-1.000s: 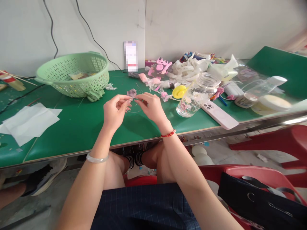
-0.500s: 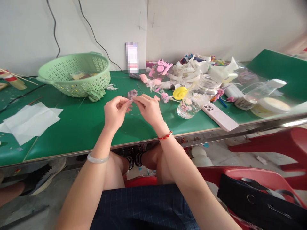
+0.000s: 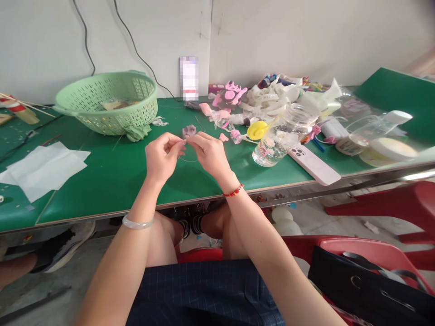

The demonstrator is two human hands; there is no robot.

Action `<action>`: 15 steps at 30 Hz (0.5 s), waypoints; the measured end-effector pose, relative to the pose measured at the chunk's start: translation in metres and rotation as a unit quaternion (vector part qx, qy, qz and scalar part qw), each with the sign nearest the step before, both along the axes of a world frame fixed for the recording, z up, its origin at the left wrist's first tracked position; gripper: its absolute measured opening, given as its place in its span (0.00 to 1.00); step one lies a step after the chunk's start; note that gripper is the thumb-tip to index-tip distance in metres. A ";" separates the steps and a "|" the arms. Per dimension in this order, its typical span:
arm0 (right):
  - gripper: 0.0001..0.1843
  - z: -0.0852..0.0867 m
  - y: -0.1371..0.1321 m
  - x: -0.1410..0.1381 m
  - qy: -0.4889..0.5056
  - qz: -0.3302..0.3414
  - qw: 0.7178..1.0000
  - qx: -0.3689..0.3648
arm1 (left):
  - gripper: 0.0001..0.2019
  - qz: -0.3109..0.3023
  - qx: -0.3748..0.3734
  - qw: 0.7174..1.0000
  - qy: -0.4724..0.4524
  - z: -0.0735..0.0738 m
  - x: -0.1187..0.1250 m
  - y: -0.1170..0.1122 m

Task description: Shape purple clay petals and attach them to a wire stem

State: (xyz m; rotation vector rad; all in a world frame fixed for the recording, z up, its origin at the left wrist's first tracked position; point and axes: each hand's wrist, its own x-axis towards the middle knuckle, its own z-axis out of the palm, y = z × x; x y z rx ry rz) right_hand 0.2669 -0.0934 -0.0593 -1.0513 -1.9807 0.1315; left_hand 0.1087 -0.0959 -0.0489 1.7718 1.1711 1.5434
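Note:
My left hand [image 3: 163, 156] and my right hand [image 3: 209, 154] meet in front of me above the green table, their fingertips pinched together on a thin wire [image 3: 187, 159]. The wire bends in a loop below the fingers. Just above the pinch sits a small mauve fabric flower [image 3: 189, 131], attached to the wire as far as I can see. The exact grip is partly hidden by my fingers. A small pink petal [image 3: 223, 137] lies on the table just beyond my right hand.
A pale green plastic basket [image 3: 107, 104] stands at the back left, and white paper sheets [image 3: 44, 170] lie at the left. To the right are a glass jar [image 3: 275, 142], a phone in a pink case [image 3: 314, 164] and a heap of white plastic strips [image 3: 272, 97].
My hands have drawn slightly closer, and the flower sits a little higher and further left. The pink petal now shows beyond my right hand. The view has shifted slightly.

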 end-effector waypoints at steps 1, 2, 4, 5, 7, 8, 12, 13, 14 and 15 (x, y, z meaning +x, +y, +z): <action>0.16 -0.002 0.000 -0.001 0.001 0.006 1.000 -0.001 | 0.08 0.002 0.007 1.000 0.003 -0.001 -0.001 0.001; 0.16 -0.003 0.001 -0.002 0.005 0.012 1.000 -0.002 | 0.09 0.006 0.012 1.000 0.005 -0.001 -0.002 0.002; 0.15 -0.006 0.002 -0.004 0.029 0.017 0.999 -0.003 | 0.11 0.010 0.015 1.000 0.003 -0.002 -0.002 0.004; 0.14 -0.007 0.003 -0.004 0.047 0.015 0.999 -0.001 | 0.11 0.009 0.014 1.000 -0.001 -0.003 -0.002 0.005; 0.11 -0.007 0.003 -0.004 0.083 0.001 0.997 0.000 | 0.13 0.005 0.010 1.000 -0.013 -0.003 -0.002 0.006; 0.10 -0.006 0.003 -0.004 0.100 -0.007 0.995 -0.002 | 0.13 0.004 0.010 1.000 -0.020 -0.003 -0.002 0.007; 0.10 -0.002 0.003 0.002 0.176 -0.014 0.983 -0.047 | 0.14 0.015 0.013 0.999 -0.035 -0.003 -0.003 0.008; 0.12 -0.001 0.003 0.003 0.198 -0.005 0.978 -0.066 | 0.14 0.017 0.013 0.999 -0.036 -0.003 -0.004 0.008; 0.15 -0.002 0.004 0.005 0.218 0.006 0.972 -0.087 | 0.14 0.016 0.011 0.999 -0.035 -0.003 -0.004 0.008; 0.18 -0.002 0.004 0.006 0.236 0.016 0.966 -0.106 | 0.15 0.014 0.008 0.999 -0.032 -0.003 -0.004 0.008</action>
